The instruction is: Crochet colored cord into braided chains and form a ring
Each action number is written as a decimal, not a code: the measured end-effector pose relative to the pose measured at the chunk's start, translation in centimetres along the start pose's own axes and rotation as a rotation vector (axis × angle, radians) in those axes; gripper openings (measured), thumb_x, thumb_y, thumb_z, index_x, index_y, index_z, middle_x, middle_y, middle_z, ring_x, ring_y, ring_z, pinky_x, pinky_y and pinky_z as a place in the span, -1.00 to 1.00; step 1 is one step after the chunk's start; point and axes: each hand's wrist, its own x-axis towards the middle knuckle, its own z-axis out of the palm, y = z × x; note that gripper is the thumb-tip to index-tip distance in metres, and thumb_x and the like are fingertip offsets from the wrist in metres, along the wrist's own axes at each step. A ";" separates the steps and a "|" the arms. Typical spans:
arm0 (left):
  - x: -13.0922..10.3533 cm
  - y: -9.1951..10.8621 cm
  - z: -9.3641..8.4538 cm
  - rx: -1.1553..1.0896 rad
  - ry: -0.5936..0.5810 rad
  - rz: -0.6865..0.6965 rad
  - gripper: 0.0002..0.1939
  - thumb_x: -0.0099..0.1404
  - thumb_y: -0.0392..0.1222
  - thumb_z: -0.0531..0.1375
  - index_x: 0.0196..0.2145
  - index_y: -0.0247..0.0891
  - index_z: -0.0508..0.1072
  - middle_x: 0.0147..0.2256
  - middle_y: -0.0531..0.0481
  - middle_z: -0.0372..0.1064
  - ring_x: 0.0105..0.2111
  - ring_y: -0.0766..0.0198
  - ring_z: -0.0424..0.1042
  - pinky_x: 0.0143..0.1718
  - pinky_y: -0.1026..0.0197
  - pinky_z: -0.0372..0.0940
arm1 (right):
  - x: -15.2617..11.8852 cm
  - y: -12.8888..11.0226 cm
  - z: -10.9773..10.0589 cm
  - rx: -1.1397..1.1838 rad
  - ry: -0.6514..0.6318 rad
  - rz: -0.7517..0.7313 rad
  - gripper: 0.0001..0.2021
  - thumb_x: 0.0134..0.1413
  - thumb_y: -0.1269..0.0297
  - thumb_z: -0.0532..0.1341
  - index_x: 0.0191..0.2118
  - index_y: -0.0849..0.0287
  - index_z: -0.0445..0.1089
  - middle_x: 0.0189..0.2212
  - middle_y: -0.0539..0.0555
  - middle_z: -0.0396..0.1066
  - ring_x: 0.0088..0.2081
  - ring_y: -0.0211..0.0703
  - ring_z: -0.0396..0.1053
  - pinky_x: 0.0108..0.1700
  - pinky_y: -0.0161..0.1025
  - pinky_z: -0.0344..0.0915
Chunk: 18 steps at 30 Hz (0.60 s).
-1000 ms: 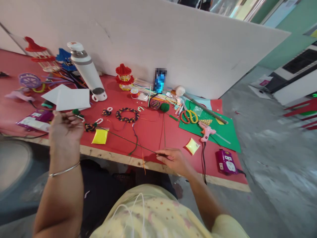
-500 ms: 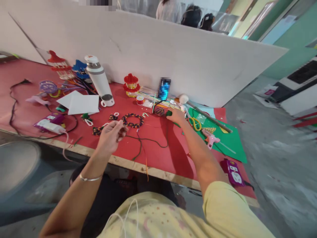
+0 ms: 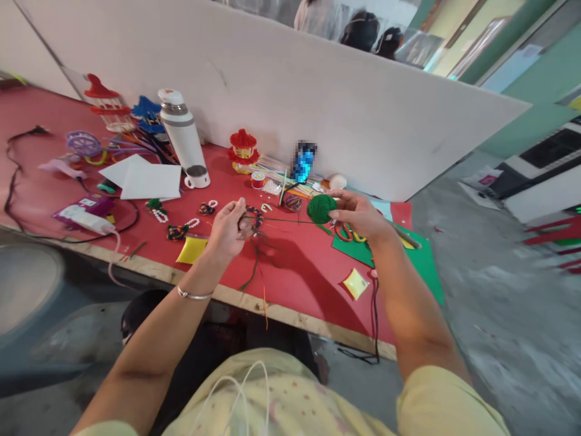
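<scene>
Above the red table, my right hand (image 3: 356,212) grips a ball of green yarn (image 3: 321,209) between thumb and fingers. A dark green strand (image 3: 284,220) runs fairly straight from the ball to my left hand (image 3: 232,227), whose fingers are pinched on it. Just beyond my left hand lies a ring of dark, multicoloured yarn (image 3: 256,215), partly hidden by that hand. Loose green yarn (image 3: 256,266) and a thin orange strand (image 3: 265,303) trail down toward the table's front edge.
A white flask (image 3: 185,136), a red lantern-like craft (image 3: 244,148) and a phone (image 3: 304,163) stand at the back. Scissors (image 3: 345,232) lie by my right wrist. Yellow packets (image 3: 355,283) are near the front. A purple power strip (image 3: 86,212) sits left, a grey drum (image 3: 29,297) beside the table.
My right hand has lifted the green ball off the table and turned, showing it fully. My left hand has moved right and slightly up. The strand between the hands is now straighter.
</scene>
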 end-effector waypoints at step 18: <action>-4.9 6.4 -1.3 0.102 0.091 0.206 -0.66 0.27 -0.13 0.41 -0.45 -0.20 0.30 -0.67 0.22 0.02 -0.70 0.50 -0.01 -0.68 0.42 -0.09 | 8.7 11.1 -5.0 0.425 0.362 0.207 -0.52 -0.28 0.29 0.47 -0.11 0.05 0.45 -0.37 -0.08 0.58 -0.46 -0.29 0.49 -0.59 -0.44 0.26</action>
